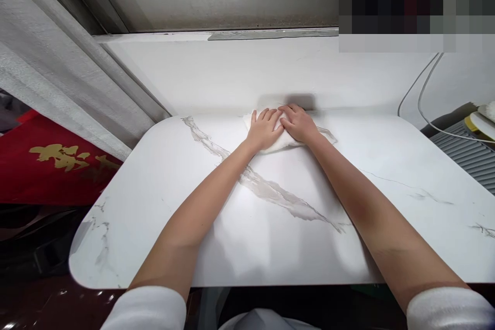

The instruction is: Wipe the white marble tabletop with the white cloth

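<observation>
A white cloth (284, 143) lies folded on the white marble-patterned table (154, 180), close to its far edge by the wall. My left hand (263, 130) rests flat on the cloth's left part, fingers spread and pointing away from me. On the cloth's upper right, my right hand (299, 125) presses down with its fingers apart and slightly bent. The two hands almost meet at the thumb and fingertips. Part of the cloth is hidden beneath them. Both arms stretch forward across the tabletop.
Behind the table stand a white wall (232, 72) and a window ledge (154, 37). A pale curtain (69, 56) hangs at left, above a red cloth with gold characters (58, 165). White cables (419, 93) and a grey ridged object (464, 152) are at right.
</observation>
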### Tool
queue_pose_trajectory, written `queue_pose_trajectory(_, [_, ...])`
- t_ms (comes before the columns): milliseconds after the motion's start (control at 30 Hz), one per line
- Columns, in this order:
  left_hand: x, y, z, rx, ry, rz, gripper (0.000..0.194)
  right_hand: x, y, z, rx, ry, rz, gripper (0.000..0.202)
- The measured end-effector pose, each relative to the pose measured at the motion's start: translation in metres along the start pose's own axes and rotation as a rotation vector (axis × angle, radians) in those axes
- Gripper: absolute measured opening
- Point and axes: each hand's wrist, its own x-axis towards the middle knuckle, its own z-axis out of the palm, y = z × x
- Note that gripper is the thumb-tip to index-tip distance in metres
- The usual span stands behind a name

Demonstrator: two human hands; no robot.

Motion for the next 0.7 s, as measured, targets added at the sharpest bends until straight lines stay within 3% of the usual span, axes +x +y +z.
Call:
queue_pose_trajectory(200, [-0.008, 0.004, -0.001, 0.034, -0.049, 0.011, 0.056, -0.014, -0.005, 0.002, -0.045, -0.005, 0.013, 0.053])
queue_pose_trajectory(333, [-0.031, 0.012, -0.006, 0.049, -0.074, 0.046, 0.056, -0.041, -0.016, 0.000, -0.090, -0.007, 0.049, 0.054])
queue_pose_trajectory(700, [-0.162, 0.055, -0.037, 0.153, -0.126, 0.261, 0.057, -0.176, -0.078, -0.024, -0.163, -0.075, -0.097, 0.057])
